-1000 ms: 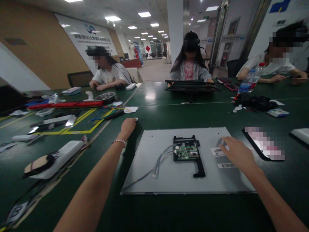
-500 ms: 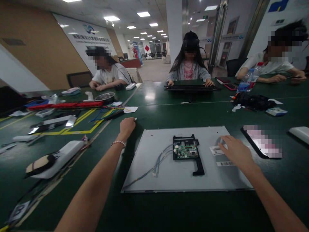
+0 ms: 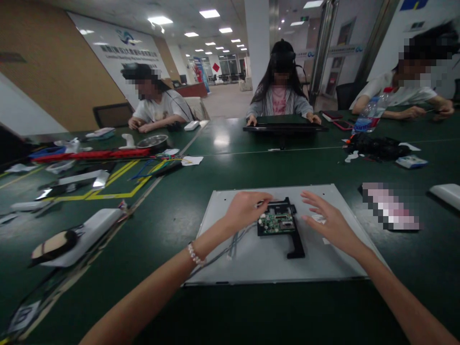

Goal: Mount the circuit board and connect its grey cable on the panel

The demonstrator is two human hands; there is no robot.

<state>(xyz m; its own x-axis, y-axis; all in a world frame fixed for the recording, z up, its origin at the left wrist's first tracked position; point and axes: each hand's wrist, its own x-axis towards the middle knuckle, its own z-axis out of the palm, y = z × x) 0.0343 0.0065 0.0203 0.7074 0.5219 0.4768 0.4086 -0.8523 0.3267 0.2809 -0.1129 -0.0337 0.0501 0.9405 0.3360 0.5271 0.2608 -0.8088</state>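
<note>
A flat grey panel [image 3: 212, 258] lies on the green table in front of me. On its middle sits a black plastic bracket [image 3: 295, 247] carrying a green circuit board [image 3: 275, 221], with thin grey-blue cables [image 3: 230, 247] trailing off to the left. My left hand [image 3: 247, 207] is closed in a pinch at the bracket's upper left corner; whatever small thing its fingertips hold is too small to make out. My right hand [image 3: 328, 221] hovers over the panel's right part, fingers apart and holding nothing. It partly covers the white labels there.
A phone [image 3: 390, 208] lies right of the panel, beyond it a white box-like object [image 3: 445, 199]. Bottles [image 3: 370, 115] and a black bundle [image 3: 377, 146] stand farther back. Cables, metal strips and a white device [image 3: 84, 235] are at left. Several people sit across the table, one holding a black screen [image 3: 285, 128].
My left hand has come from the table beyond the panel's left edge rightward to the bracket. My right hand has shifted slightly left and its fingers have spread.
</note>
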